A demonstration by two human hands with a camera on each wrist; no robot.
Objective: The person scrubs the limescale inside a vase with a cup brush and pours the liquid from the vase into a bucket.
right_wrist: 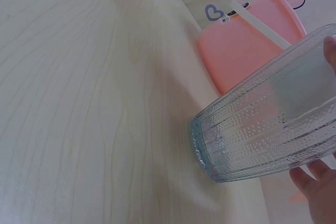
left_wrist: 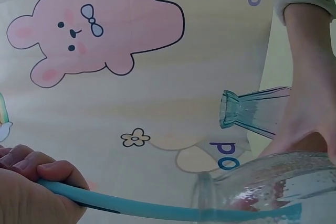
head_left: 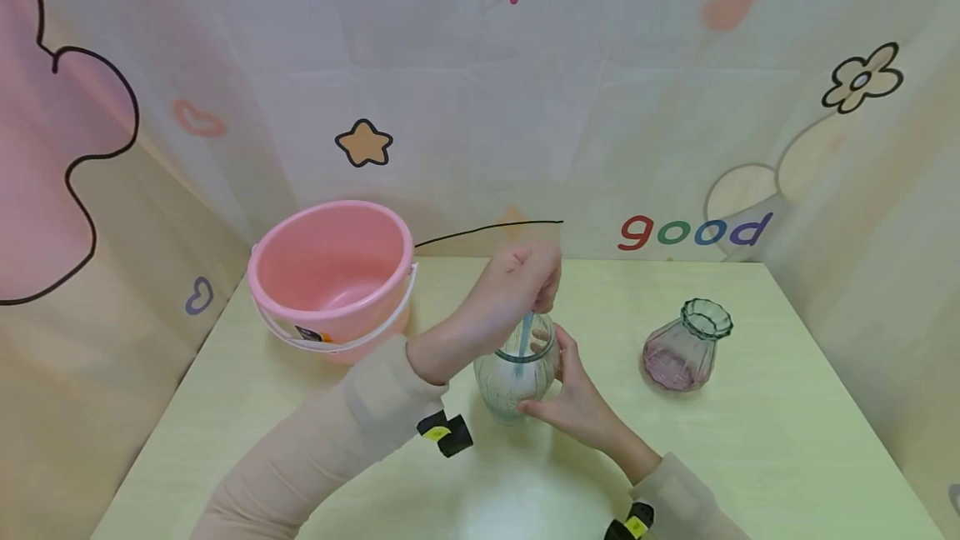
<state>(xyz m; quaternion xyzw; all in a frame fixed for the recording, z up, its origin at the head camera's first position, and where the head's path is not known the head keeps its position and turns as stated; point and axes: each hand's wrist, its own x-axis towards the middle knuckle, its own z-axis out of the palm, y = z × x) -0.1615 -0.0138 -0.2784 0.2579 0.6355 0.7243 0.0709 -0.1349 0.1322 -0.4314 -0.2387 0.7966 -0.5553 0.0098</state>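
Observation:
In the head view, my left hand (head_left: 528,273) grips the light-blue handle of a bottle brush (head_left: 527,332) from above. The handle (left_wrist: 152,209) runs down through the mouth of a clear ribbed glass vase (head_left: 498,386); a whitish, indistinct head shows through the glass. With thumb and fingers on opposite sides, my right hand (head_left: 577,402) holds the vase from the right. In the right wrist view, the base of the vase (right_wrist: 252,135) is at the tabletop; whether it touches is hard to tell.
To the left stands a pink bucket (head_left: 330,273) with a white handle. A second glass vase (head_left: 682,352), green at the rim and purplish below, is on the right of the pale wooden table (head_left: 780,440). Printed curtains (head_left: 465,90) enclose the back and sides.

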